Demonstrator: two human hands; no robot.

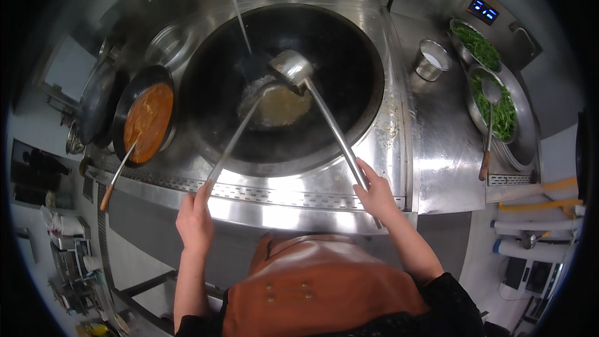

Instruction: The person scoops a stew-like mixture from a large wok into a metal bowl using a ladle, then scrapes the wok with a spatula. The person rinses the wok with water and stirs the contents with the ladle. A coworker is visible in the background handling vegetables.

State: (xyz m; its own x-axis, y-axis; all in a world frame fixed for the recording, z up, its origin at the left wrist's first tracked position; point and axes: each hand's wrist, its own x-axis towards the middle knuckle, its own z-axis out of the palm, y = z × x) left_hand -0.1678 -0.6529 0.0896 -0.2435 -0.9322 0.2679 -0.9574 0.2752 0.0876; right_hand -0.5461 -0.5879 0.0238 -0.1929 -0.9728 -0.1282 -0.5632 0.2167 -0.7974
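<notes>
Before me is a large black wok (341,51) set into a stainless-steel stove, with a shallow pool of cloudy yellowish liquid (286,111) at its bottom. My left hand (194,219) grips the handle of a long-handled utensil (237,136), whose far end dips into the liquid; its head is partly hidden. In my right hand (377,195) is the metal handle of a deep, large ladle (292,65). That ladle's bowl is tilted over the pool, near the far end of the left utensil. What the bowl holds cannot be seen.
A thin water pipe (237,9) reaches down into the wok. At left stands a pan of orange-red sauce (152,112) with a wooden-handled utensil (107,196). To the right are a metal pot (429,71) and bowls of green vegetables (477,47), one with a wooden-handled ladle (491,91) across it.
</notes>
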